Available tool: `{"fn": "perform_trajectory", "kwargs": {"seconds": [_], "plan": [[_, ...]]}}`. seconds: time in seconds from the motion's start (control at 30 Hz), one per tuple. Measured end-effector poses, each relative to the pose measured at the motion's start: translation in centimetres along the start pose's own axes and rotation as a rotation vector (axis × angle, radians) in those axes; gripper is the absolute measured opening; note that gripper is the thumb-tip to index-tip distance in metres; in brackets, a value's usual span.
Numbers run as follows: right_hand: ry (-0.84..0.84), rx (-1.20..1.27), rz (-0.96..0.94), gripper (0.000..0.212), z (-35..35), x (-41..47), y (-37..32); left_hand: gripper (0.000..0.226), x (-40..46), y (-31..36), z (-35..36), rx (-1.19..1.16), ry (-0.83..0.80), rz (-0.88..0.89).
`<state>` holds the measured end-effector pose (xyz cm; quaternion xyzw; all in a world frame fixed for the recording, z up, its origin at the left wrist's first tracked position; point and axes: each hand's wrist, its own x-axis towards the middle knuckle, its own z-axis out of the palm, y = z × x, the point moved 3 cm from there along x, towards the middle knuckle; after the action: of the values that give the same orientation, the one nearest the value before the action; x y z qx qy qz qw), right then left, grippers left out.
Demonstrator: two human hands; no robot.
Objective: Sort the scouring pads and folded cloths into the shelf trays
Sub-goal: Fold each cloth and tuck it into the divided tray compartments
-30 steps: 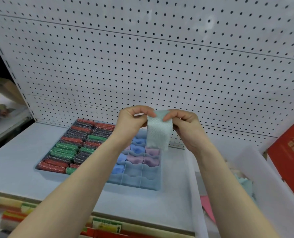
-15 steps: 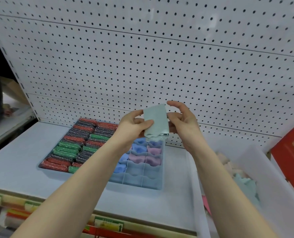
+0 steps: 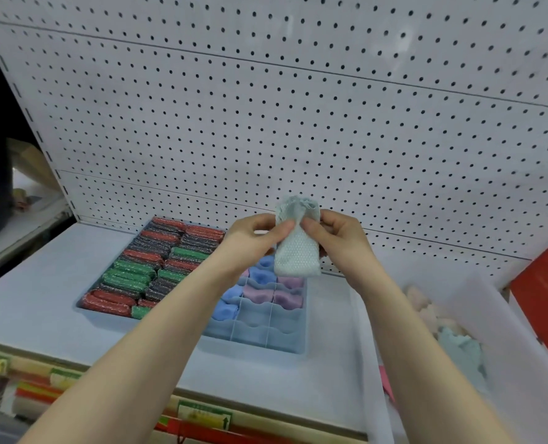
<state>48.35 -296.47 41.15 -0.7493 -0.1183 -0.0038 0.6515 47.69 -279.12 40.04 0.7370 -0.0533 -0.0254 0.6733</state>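
Cloth (image 3: 296,248), pale mint with a dimpled, waffle-like weave, sits folded into a narrow upright bundle at the centre of the frame, its top edge ruffled and its lower end rounded. We hold it in the air with both hands, above the far end of the divided tray (image 3: 287,346). Our left hand (image 3: 253,235) pinches its left edge between thumb and curled fingers; our right hand (image 3: 336,233) grips the right edge the same way, thumb in front, the other fingers wrapped behind.

Below it, the divided tray is smooth blue plastic with wavy partition walls, three cells across. We see three blue folded cloths (image 3: 224,310) in its left and middle columns and three lilac ones (image 3: 287,298) toward the right; our left arm may hide more. The nearest two rows that we can see hold nothing.

Left of centre, touching that tray, a second tray (image 3: 83,304) is packed with glittery, coarse scouring pads (image 3: 128,277) shaped like short rolls, in red, green and dark grey, laid in two columns; they are too many and too blurred to count exactly.

Both trays rest on a matte pale shelf (image 3: 42,283) before a white pegboard (image 3: 266,123). At the right edge a white bin (image 3: 503,322) holds loose pink and mint cloths (image 3: 462,350).
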Motion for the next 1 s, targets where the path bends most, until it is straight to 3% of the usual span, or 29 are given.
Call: {"fn": "perform_trajectory", "kwargs": {"seconds": [0.07, 0.2, 0.33, 0.47, 0.6, 0.7, 0.73, 0.87, 0.93, 1.0], "plan": [[-0.037, 0.055, 0.044, 0.015, 0.1, -0.2, 0.3, 0.014, -0.2, -0.2, -0.1, -0.099, 0.001, 0.057], [-0.042, 0.098, 0.101, 0.018, 0.5, -0.4, 0.5, 0.037, -0.6, -0.6, -0.1, -0.172, -0.127, 0.004], [-0.087, 0.147, 0.115, 0.019, 1.1, -0.8, 0.9, 0.016, -0.7, -1.5, -0.8, -0.169, -0.003, 0.037], [-0.127, 0.166, 0.113, 0.033, 2.1, -1.6, 1.4, 0.026, -1.4, -2.4, -1.6, -0.231, 0.039, -0.009], [0.005, -0.107, -0.006, 0.049, 3.6, -2.2, 1.7, 0.020, -2.2, -3.9, -2.1, -0.325, -0.035, -0.252], [0.034, -0.338, -0.064, 0.048, 5.2, -2.9, 2.0, 0.030, -3.0, -5.0, -2.3, -0.218, -0.157, -0.290], [0.030, -0.326, -0.039, 0.046, 5.5, -3.1, 2.1, 0.028, -3.2, -5.3, -2.5, -0.229, -0.153, -0.281], [-0.036, 0.117, 0.235, 0.034, 6.3, -3.9, 3.5, 0.030, -3.5, -6.2, -3.9, -0.223, -0.062, -0.256], [-0.104, 0.154, 0.324, 0.021, 6.9, -4.3, 4.4, 0.027, -3.6, -6.4, -4.6, -0.177, -0.043, -0.208], [-0.125, 0.137, 0.358, 0.021, 7.6, -4.7, 5.3, 0.025, -3.9, -6.4, -5.1, -0.130, -0.055, -0.145]]}}
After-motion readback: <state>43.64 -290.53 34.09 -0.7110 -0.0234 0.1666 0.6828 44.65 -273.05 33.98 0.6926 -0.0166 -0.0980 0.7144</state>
